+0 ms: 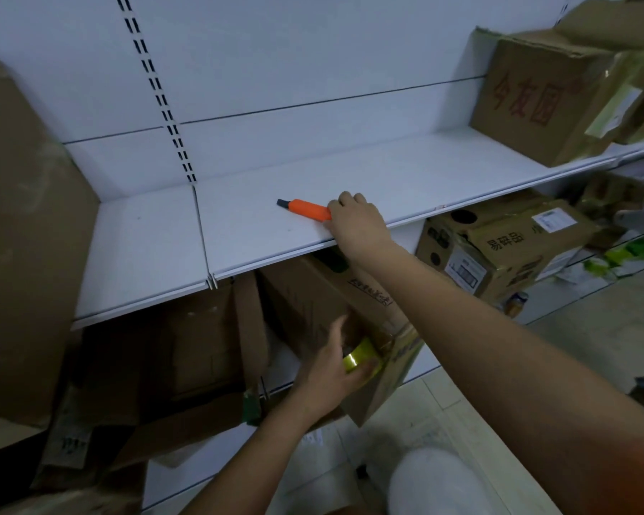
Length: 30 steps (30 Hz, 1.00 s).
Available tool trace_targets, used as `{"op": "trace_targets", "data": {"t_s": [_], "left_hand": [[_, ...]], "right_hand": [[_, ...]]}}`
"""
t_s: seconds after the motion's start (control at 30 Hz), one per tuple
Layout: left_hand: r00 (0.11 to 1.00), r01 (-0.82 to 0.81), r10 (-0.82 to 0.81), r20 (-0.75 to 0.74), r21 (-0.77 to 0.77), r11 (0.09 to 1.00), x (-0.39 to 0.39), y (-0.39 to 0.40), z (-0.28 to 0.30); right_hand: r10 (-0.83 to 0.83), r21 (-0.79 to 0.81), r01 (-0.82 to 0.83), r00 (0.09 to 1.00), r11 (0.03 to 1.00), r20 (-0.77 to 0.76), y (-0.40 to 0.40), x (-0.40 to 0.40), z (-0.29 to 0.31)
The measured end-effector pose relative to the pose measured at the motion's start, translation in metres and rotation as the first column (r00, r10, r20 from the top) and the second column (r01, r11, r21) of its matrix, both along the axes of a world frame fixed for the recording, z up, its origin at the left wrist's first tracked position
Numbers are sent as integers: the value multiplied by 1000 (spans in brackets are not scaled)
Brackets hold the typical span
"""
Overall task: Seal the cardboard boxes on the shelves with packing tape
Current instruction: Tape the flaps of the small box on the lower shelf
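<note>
An orange utility knife (305, 209) lies on the white middle shelf (261, 232). My right hand (354, 221) reaches over the shelf edge, its fingers curled round the knife's near end. Below that shelf, my left hand (335, 362) grips a roll of yellowish packing tape (361, 354) against the corner of a cardboard box (313, 302) that sticks out from the lower shelf. Tape shows along that box's near corner. The box's top is partly hidden by my right forearm.
A tall brown box (23, 236) stands at the left. Another box with red characters (536, 98) sits on the shelf at the right. A labelled box (499, 250) and crumpled boxes (186, 351) fill the lower shelf. My white-clad knee (439, 481) is at the bottom.
</note>
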State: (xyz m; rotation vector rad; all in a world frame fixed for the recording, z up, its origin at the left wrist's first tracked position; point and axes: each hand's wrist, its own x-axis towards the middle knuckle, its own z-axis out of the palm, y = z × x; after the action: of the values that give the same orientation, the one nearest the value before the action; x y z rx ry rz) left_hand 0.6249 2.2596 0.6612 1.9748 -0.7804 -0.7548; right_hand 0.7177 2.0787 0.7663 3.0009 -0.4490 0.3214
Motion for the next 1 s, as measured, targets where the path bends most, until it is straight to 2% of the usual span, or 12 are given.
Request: {"op": "trace_targets", "data": {"t_s": [0.1, 0.17, 0.2, 0.27, 0.3, 0.4, 0.47, 0.63, 0.73, 0.8, 0.9, 1.0], "left_hand": [[1000, -14, 13, -18, -17, 1000, -1, -2, -6], [1000, -24, 25, 13, -19, 1000, -4, -1, -13], [998, -34, 35, 47, -13, 999, -6, -1, -17], [995, -44, 46, 89, -22, 999, -13, 0, -21], [994, -43, 46, 97, -28, 999, -16, -3, -21], [993, -71, 74, 89, -36, 997, -23, -19, -17], [995, -85, 88, 52, -54, 995, -23, -32, -13], [1000, -4, 3, -3, -50, 999, -31, -55, -11], [998, -67, 67, 7, 11, 998, -24, -56, -22], [986, -149, 154, -67, 74, 986, -13, -51, -24], [996, -78, 79, -41, 41, 996, -1, -53, -24], [988, -62, 57, -143, -32, 998, 4, -61, -23]], "right_hand": [[40, 35, -51, 961, 998, 275, 12, -40, -7], [-97, 221, 1, 901, 975, 423, 17, -95, -26], [-244, 372, 77, 870, 925, 428, 19, -127, -34], [-549, 672, 226, 774, 705, 315, 18, -176, -51], [-633, 769, 247, 732, 590, 251, 15, -188, -63], [-689, 945, 140, 717, 295, 109, 10, -183, -85], [-706, 980, 76, 704, 184, 78, 4, -170, -90], [-711, 968, 98, 697, 231, 99, -22, -156, -93], [-667, 962, 107, 740, 251, 92, -31, -156, -93], [-654, 960, 113, 751, 257, 87, -35, -155, -93], [-634, 952, 121, 768, 282, 90, -37, -153, -91], [-593, 865, 168, 787, 472, 171, -32, -158, -87]]}}
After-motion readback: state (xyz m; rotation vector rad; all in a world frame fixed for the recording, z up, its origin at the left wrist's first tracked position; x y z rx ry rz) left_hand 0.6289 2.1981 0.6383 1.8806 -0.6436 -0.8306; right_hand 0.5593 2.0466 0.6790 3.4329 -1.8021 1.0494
